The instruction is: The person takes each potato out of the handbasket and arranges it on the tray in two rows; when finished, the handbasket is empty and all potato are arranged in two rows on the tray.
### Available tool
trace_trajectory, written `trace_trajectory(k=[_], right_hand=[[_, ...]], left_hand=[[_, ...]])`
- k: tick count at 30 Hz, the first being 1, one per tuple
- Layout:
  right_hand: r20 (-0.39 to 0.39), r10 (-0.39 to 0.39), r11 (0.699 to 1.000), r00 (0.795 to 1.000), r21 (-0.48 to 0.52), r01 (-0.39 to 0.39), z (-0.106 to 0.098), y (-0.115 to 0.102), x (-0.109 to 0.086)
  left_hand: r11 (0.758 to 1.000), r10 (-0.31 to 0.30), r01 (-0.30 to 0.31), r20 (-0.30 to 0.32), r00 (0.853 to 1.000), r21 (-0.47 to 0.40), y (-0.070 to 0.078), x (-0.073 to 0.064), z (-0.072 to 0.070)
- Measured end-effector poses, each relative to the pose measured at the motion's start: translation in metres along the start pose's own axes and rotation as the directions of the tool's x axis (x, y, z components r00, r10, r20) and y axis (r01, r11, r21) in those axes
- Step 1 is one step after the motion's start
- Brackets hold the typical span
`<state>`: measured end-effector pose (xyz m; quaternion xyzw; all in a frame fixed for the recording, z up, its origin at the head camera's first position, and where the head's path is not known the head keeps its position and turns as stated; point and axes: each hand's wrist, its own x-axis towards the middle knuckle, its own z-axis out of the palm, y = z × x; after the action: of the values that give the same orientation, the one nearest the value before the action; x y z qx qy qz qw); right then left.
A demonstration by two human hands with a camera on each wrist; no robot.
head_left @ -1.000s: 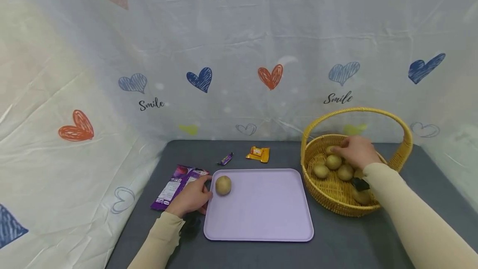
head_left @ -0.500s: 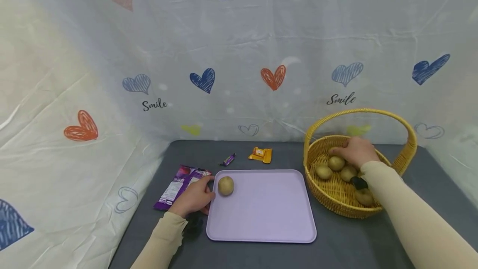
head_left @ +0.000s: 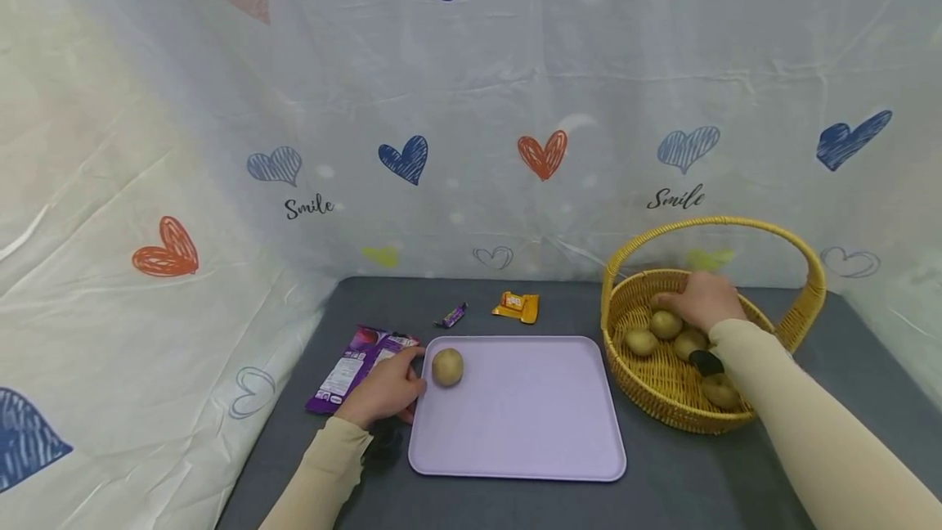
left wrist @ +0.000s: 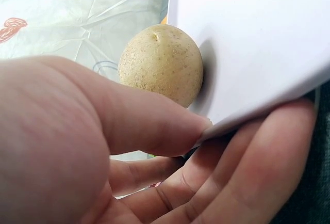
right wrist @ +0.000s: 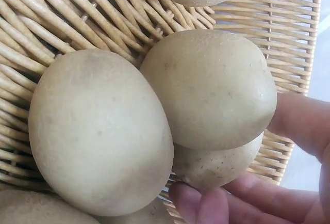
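Note:
My left hand pinches the left rim of a lilac tray. In the left wrist view the thumb lies at the rim and the fingers curl beneath it. One round potato sits on the tray close to that thumb. Inside a yellow wicker basket at the right, my right hand reaches in among several potatoes. The right wrist view shows its fingers and thumb around a potato that is partly covered by another potato nearer the camera.
A purple snack packet lies left of the tray, partly under the left hand. Behind the tray are a small purple wrapped candy and an orange packet. The basket's tall handle arches above the right hand. A printed curtain hangs behind the table.
The head view has shifted slightly, so everything appears a little further right. Both hands keep their places, the left at the tray rim and the right in the basket.

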<state>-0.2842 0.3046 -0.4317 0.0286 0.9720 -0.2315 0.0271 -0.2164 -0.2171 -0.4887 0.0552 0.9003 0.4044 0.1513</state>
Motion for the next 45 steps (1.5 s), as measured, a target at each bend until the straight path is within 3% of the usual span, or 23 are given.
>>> trace_trajectory(k=[17, 24, 32, 45], right_hand=[[-0.008, -0.026, 0.998, 1.000, 0.056, 0.027, -0.019, -0.011, -0.025], [-0.099, -0.111, 0.990, 0.989, 0.081, 0.119, -0.022, -0.030, -0.053], [-0.219, -0.179, 0.967, 0.959, 0.143, 0.212, -0.010, -0.063, -0.090], [-0.236, -0.195, 0.927, 0.952, 0.273, 0.257, 0.030, -0.094, -0.113]], left_hand=[[1.000, -0.012, 0.012, -0.010, 1.000, 0.004, -0.002, -0.002, 0.002], [1.000, -0.003, 0.004, -0.019, 1.000, 0.010, -0.002, -0.003, 0.001], [1.000, -0.017, 0.018, -0.027, 0.999, 0.019, -0.003, -0.003, -0.001], [1.000, 0.002, -0.002, -0.018, 1.000, 0.018, 0.001, 0.001, 0.002]])
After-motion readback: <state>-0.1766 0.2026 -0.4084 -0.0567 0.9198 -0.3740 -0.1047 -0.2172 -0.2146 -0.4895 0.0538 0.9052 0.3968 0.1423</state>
